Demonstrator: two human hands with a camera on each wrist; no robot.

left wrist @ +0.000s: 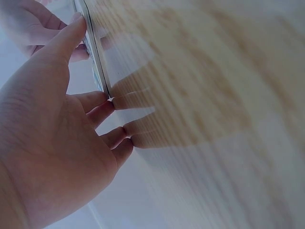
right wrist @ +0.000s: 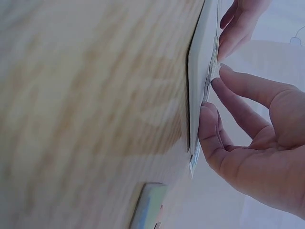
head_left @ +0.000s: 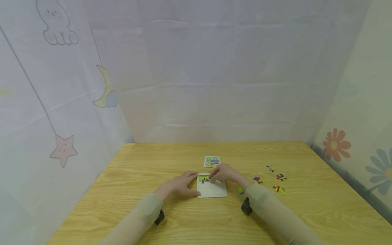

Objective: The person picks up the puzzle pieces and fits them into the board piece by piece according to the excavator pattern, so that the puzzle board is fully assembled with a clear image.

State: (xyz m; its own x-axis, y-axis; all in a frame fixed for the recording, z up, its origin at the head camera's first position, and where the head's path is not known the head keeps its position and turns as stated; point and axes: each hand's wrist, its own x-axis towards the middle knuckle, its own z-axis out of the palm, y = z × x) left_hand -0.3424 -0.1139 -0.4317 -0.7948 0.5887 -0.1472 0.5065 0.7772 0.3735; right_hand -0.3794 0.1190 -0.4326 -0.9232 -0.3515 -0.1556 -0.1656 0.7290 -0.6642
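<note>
A square puzzle board (head_left: 215,192) with a pale tray lies on the table, with a few green and purple pieces (head_left: 203,178) along its upper left. My left hand (head_left: 181,185) rests at the board's left edge, thumb near the lower corner and fingers near the upper one. In the left wrist view the fingertips (left wrist: 107,102) touch down beside the board's rim. Over the board, my right hand (head_left: 224,173) bends thumb and fingers together at a small puzzle piece in the top row. Those fingers (right wrist: 209,124) partly hide that piece.
A small picture card (head_left: 212,161) lies just behind the board. Loose puzzle pieces (head_left: 280,176) are scattered to the right, and a green piece (head_left: 240,191) sits close to the right forearm. Pale printed sheets (head_left: 196,102) stand around the table.
</note>
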